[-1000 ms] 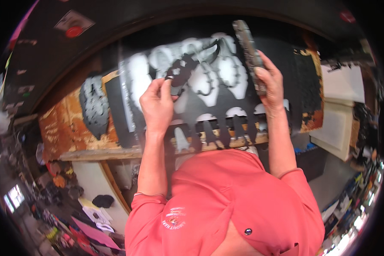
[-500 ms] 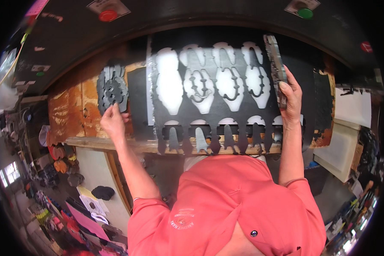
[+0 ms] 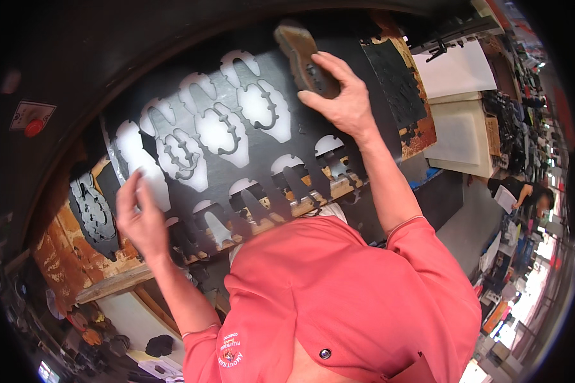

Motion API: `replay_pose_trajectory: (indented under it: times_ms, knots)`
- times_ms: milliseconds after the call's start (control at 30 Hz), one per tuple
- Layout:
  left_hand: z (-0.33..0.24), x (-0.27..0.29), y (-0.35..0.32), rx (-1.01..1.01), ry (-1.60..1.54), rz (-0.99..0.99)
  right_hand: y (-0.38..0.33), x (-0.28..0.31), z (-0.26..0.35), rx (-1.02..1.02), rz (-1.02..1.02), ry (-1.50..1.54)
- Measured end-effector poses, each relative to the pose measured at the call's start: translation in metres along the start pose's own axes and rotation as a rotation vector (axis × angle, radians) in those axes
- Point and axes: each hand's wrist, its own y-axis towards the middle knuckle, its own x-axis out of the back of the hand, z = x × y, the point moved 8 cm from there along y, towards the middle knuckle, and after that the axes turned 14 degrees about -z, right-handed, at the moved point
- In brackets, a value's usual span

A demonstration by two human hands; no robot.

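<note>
My right hand (image 3: 348,105) grips a long, curved-outline cutting die (image 3: 297,48) by its near end, thumb on one side and fingers on the other. The die is tilted above the far right part of a black sheet (image 3: 220,172) full of cut-out openings, with white showing through several of them. My left hand (image 3: 144,220) hovers over the sheet's left edge, slightly blurred, its fingers loosely apart and nothing visible in them. Left of it lies a stack of dark cut pieces (image 3: 94,214) with the same kind of outline.
Above the board hangs a dark machine beam with a red button (image 3: 34,127). A wooden rail (image 3: 118,283) runs along the near edge. Black scrap (image 3: 396,83) lies at the right end, beside a pale cabinet (image 3: 457,137). Another person (image 3: 524,195) stands far right.
My left hand has come away from the stack of dark pieces and moved right, over the sheet. The die in my right hand has turned from edge-on to showing its face. The view has swung.
</note>
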Motion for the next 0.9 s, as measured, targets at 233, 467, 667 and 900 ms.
replay_pose_trajectory:
  times_ms: [233,467,667,900]
  knots:
    - [-0.131,-0.135,-0.061,-0.646,-0.125,0.477,-0.019,-0.022,0.000,0.254,-0.001,-0.300]
    - [-0.143,-0.152,-0.056,-0.744,0.014,0.468,-0.022,-0.021,0.004,0.301,-0.042,-0.268]
    - [-0.132,-0.148,-0.053,-0.622,0.082,0.561,-0.031,-0.029,0.015,0.287,-0.054,-0.209]
    - [-0.109,-0.115,-0.055,-0.578,0.144,0.541,-0.058,-0.061,0.034,0.279,-0.053,-0.166]
